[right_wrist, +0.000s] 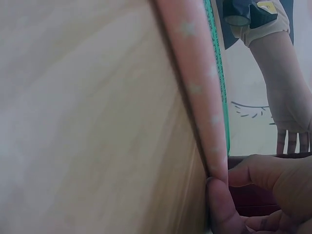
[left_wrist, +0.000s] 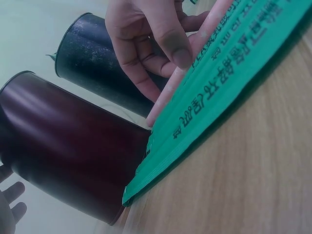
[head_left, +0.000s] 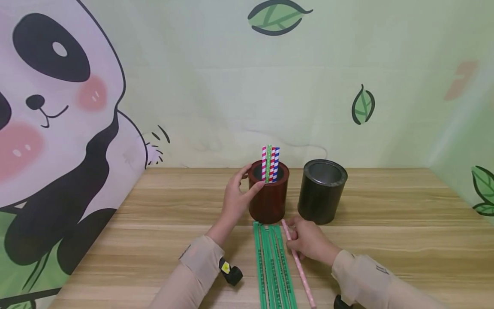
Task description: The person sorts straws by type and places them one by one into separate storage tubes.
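Touching brown cup (head_left: 268, 201) toward bench's (head_left: 185, 184) back edge (4 straws (head_left: 269, 165) in) w/ L hand (head_left: 235, 198) spread wide; pinching pink straw (head_left: 300, 269) w/ R hand (head_left: 313, 240), prob. left to add.

"What's on the wood-grain table (head_left: 386, 231)?"
"Far side: a dark red container (head_left: 267, 204), a black container (head_left: 321, 199) to its right."
"Nearer?"
"Green packets (head_left: 273, 257), with a pink straw (head_left: 300, 270) along their right."

The left sleeve (head_left: 179, 281) is pale beige, with a dark mark (head_left: 185, 252) near its cuff (head_left: 202, 253); just beside it sits a black wrist camera (head_left: 233, 277) with a yellow patch (head_left: 225, 267). Right of that sleeve, the matching right sleeve (head_left: 390, 285) has dark strokes (head_left: 382, 269) and a black device (head_left: 341, 303).
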The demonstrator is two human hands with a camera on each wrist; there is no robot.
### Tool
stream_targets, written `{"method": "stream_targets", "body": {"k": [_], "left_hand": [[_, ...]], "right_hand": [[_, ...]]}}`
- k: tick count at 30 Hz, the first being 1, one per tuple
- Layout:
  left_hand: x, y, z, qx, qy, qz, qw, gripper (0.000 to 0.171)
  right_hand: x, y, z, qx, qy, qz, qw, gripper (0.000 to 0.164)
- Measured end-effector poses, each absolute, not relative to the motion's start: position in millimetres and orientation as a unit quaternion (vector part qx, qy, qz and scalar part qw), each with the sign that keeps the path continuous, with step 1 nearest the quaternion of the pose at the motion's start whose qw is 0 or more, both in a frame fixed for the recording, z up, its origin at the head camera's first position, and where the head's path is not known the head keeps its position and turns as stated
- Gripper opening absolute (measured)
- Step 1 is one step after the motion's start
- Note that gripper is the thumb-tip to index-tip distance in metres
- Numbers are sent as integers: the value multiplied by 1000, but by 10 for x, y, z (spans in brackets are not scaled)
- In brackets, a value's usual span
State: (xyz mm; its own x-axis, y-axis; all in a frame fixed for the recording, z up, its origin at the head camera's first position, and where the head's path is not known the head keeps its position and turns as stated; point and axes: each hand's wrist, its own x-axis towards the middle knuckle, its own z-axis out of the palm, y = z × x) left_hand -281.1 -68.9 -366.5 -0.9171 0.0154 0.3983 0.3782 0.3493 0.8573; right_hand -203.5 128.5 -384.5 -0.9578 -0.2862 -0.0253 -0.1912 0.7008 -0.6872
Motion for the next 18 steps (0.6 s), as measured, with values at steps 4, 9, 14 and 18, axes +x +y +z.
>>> {"method": "stream_targets", "body": {"k": [4,9,14,18], "left_hand": [[-2823,-691,-3675,-121,-805,-558,162,69],[-2825,-692,-3683,-122,-806,-556,162,69],[-2826,-689,-3682,-125,-805,-557,162,68],[-2829,-689,-3683,-127,-803,-559,162,68]], "right_hand": [[-2031,1266,-3840,-116,923,-362,66,51],[-2022,1268,-3824,-116,924,-359,63,50],[-2032,1297,-3795,-119,919,-370,72,50],[-2041,1328,-3755,-124,911,-386,78,49]]}}
